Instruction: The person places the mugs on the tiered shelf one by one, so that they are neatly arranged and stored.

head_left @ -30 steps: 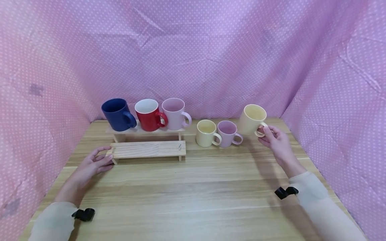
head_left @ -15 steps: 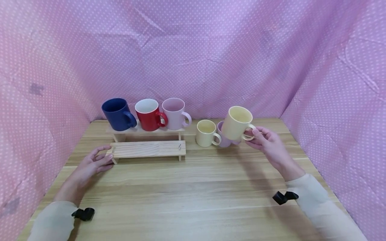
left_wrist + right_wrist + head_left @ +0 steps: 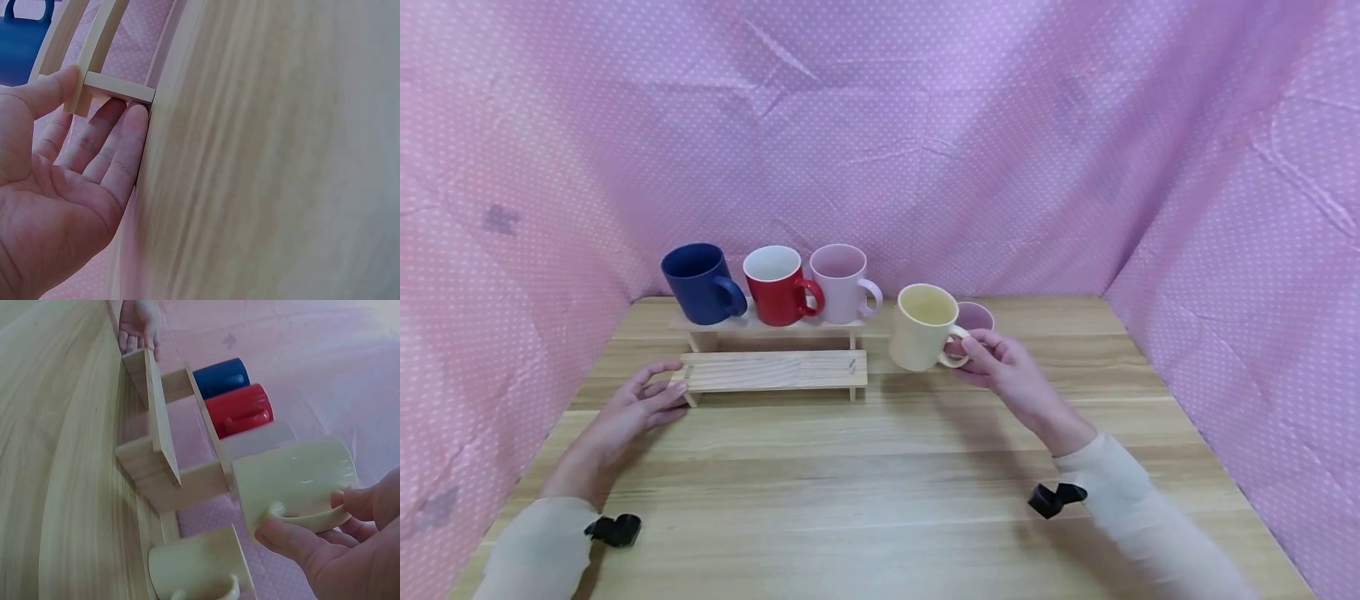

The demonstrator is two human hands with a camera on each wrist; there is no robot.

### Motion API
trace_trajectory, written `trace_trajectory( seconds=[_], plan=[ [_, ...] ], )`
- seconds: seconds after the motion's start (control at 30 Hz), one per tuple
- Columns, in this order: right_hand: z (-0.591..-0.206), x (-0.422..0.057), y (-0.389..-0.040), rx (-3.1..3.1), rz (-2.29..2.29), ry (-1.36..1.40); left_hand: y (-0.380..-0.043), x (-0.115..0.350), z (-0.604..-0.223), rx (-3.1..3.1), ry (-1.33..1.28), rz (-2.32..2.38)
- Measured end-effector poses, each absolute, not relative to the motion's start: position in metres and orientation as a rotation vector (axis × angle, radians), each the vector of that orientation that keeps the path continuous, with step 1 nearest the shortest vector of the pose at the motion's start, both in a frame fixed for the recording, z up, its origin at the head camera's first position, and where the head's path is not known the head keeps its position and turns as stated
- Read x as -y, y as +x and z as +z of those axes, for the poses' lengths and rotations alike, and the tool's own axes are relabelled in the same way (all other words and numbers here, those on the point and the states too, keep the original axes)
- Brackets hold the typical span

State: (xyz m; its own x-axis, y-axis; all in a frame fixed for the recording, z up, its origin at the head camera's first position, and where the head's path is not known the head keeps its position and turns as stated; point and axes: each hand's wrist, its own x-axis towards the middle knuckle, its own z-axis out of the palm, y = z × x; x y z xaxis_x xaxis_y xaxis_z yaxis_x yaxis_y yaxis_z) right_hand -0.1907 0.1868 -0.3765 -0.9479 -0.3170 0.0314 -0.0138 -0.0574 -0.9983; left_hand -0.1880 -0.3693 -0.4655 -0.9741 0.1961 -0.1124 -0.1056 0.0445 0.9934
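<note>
My right hand (image 3: 1011,379) pinches the handle of a pale yellow mug (image 3: 917,340), held in the air just right of a two-tier wooden rack (image 3: 775,372). Another yellow mug (image 3: 194,565) stands on the table, hidden behind the held one in the head view. Partly covered beside it is a purple-pink mug (image 3: 976,315). At the rack's left end, my left hand (image 3: 628,412) holds the lower tier, thumb (image 3: 59,87) against the plank and fingers around the leg. Blue (image 3: 696,287), red (image 3: 775,296) and light pink (image 3: 837,293) mugs stand on the upper tier.
The rack and mugs stand along the back of the wooden table (image 3: 820,492). A pink dotted cloth (image 3: 880,150) hangs behind and on both sides. Each sleeve carries a small black wrist camera.
My right hand has carried the yellow mug leftward, from the right of the purple-pink mug to in front of the other yellow mug, and lower. The left hand keeps its hold on the rack.
</note>
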Motion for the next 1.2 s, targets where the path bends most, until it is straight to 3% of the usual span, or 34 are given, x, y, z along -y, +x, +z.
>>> trace_trajectory(
  seconds=[0.63,1.2],
  plan=[
    [-0.392,-0.066,-0.199,-1.886,-1.943,-0.51,-0.189,0.368,-0.465,-2.116,0.072,2.005],
    [-0.397,0.048,-0.215,-1.903,-1.956,-0.478,-0.187,0.365,-0.464,-2.049,0.053,2.072]
  ],
)
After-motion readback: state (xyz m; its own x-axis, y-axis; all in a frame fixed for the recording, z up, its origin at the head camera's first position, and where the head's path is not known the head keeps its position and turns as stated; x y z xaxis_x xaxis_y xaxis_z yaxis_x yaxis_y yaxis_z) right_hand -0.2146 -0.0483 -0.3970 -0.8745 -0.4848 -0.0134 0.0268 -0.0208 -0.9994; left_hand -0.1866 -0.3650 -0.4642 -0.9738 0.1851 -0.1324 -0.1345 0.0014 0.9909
